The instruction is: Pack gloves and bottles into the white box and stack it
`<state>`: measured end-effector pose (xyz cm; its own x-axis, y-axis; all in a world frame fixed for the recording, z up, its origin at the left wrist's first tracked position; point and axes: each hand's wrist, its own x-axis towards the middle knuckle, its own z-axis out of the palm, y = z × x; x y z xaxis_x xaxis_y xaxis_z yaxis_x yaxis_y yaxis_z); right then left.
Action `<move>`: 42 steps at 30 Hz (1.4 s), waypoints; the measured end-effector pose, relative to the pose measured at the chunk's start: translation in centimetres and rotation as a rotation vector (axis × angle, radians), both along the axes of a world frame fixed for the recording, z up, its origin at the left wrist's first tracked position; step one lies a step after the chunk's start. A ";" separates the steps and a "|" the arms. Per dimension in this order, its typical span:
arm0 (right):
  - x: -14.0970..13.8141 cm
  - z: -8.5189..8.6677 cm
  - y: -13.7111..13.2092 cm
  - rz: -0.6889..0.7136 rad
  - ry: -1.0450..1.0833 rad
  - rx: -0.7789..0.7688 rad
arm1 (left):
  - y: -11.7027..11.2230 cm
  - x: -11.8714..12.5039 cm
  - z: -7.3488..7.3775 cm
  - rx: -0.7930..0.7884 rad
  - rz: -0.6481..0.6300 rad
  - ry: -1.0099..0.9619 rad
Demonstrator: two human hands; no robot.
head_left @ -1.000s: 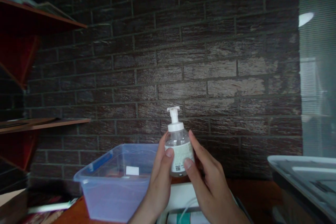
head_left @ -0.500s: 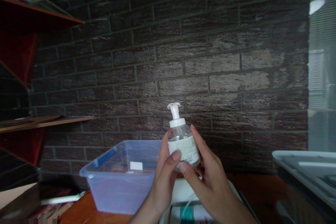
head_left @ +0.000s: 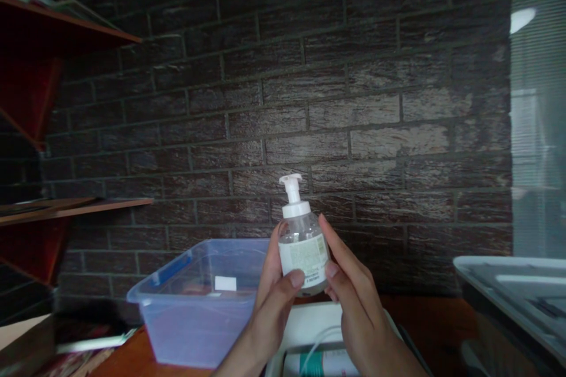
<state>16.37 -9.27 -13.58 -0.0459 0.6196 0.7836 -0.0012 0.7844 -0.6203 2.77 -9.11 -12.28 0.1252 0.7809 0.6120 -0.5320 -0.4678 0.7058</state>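
As we look over the table (head_left: pixel 126 355), its reddish-brown top shows between a bluish clear tub (head_left: pixel 190 333) on the left and a grey-rimmed container (head_left: pixel 499 283) at the right edge. A dark brick wall (head_left: pixel 265 82) rises behind, brightest right of centre, and a pale ribbed panel (head_left: pixel 537 200) borders it at the far right. Two shelves, an upper one (head_left: pixel 66 26) and a lower one (head_left: pixel 101 207), jut in from the left. Below our hands sits a white tray (head_left: pixel 303 324) with a white-and-green cylinder (head_left: pixel 329 362) in it, perhaps another bottle, though the frame cuts it off.

Our forearms come up from the bottom edge and lean in towards each other. Our left hand (head_left: pixel 272 309) and right hand (head_left: pixel 360 306) are both closed around a pump bottle (head_left: pixel 301 241), one on each side. The left thumb presses low on the label (head_left: pixel 305 254), the right thumb lies at the label's right edge, and the right forefinger reaches up along the shoulder.

We have the bottle raised over the tray, before the wall. Its long axis runs nearly upright, the top tipped slightly left; the white pump (head_left: pixel 292 191) points up and the label faces us.
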 end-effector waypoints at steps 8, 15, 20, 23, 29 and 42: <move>0.0 -0.2 0.3 -0.016 0.011 0.010 | 0.6 0.3 -0.1 -0.071 0.102 -0.039; -0.3 -0.5 0.3 -0.011 -0.020 0.005 | 0.5 0.1 0.0 0.025 0.266 0.179; 0.0 -0.3 0.2 -0.096 -0.042 -0.049 | -0.2 -0.1 0.1 0.144 0.241 0.390; 0.3 0.0 0.1 -0.105 -0.049 -0.087 | 0.1 -0.1 -0.6 0.175 0.292 0.357; 0.5 -0.2 0.4 -0.086 -0.002 -0.150 | 0.3 0.0 -0.4 0.038 0.205 0.277; 0.5 0.2 -0.3 -0.042 -0.026 -0.086 | 0.4 1.2 0.5 -0.180 0.238 -0.015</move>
